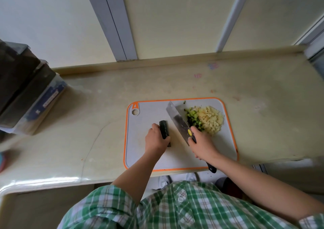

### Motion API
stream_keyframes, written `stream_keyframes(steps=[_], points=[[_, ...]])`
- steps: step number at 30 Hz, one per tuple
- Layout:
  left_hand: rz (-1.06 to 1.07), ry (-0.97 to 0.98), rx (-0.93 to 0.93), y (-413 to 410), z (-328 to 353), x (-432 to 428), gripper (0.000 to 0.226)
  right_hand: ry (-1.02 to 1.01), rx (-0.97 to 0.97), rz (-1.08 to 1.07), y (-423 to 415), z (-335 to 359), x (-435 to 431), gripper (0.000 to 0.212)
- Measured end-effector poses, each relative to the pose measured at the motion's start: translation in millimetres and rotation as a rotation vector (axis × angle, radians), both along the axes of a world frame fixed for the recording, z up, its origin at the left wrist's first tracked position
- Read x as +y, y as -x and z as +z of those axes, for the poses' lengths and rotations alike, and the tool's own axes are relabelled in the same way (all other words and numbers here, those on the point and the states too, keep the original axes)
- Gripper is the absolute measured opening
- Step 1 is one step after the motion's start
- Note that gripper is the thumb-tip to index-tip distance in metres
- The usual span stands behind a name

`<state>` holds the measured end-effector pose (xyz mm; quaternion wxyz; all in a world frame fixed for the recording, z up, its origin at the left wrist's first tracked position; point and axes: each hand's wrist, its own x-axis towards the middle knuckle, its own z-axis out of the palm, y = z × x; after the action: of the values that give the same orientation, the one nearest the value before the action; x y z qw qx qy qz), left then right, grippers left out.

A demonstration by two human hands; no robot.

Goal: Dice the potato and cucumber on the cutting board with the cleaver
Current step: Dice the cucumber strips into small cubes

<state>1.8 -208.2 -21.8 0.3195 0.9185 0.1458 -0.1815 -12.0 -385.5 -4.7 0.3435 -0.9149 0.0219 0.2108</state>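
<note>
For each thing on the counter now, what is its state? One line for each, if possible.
cucumber piece: uncut, lying on the board, gripped by the left hand.
diced cucumber: small pile, touching the potato heap.
diced potato: heap, already cut small.
cleaver: handle gripped by the right hand, blade tilted between the piece and the piles.
cutting board: flat on the counter.

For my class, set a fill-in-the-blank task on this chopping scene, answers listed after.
The left hand holds a dark green piece of ___.
The right hand grips the black ___ of the steel cleaver.
The grey cutting board has an ___ rim.
The pale diced potato pile lies ___ of the cleaver.
Answers: cucumber, handle, orange, right.
</note>
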Motion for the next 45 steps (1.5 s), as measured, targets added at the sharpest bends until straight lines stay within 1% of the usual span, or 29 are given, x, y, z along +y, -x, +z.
stream_keyframes(steps=[3, 6, 8, 11, 13, 17, 32, 38, 40, 45], points=[[0.033, 0.013, 0.02, -2.4, -0.5, -0.3, 0.047, 0.038, -0.021, -0.049, -1.3, 1.0, 2.3, 0.008], [0.117, 0.066, 0.045, -2.3, -1.3, -2.6, 0.043, -0.017, 0.01, -0.054, -2.7, 7.8, 7.7, 0.008], [0.174, 0.085, 0.043, -2.6, -1.9, -3.3, 0.04, 0.007, 0.002, -0.001, -2.6, 14.4, 12.4, 0.009], [0.217, 0.091, 0.013, -4.7, -2.3, -1.8, 0.037, 0.146, -0.105, 0.113, -1.7, 25.9, 16.8, 0.009], [0.222, 0.091, -0.004, -5.9, -2.8, -1.3, 0.036, 0.189, -0.127, 0.169, -1.6, 32.7, 18.6, 0.008], [0.237, 0.115, -0.007, -7.1, -3.7, -0.7, 0.035, 0.223, -0.088, 0.231, -2.9, 42.8, 24.3, 0.011], [0.32, 0.227, 0.046, -12.7, -4.4, 4.1, 0.031, 0.208, 0.073, 0.238, -19.1, 46.9, 25.9, 0.009], [0.332, 0.242, 0.06, -13.8, -4.1, 3.7, 0.028, 0.193, 0.161, 0.224, -27.1, 46.7, 28.2, 0.02], [0.33, 0.232, 0.063, -14.8, -3.8, 3.9, 0.027, 0.186, 0.185, 0.216, -24.7, 45.2, 29.2, 0.021], [0.332, 0.218, 0.069, -16.4, -4.5, 3.7, 0.027, 0.157, 0.157, 0.21, -13.0, 34.6, 31.1, 0.016]])
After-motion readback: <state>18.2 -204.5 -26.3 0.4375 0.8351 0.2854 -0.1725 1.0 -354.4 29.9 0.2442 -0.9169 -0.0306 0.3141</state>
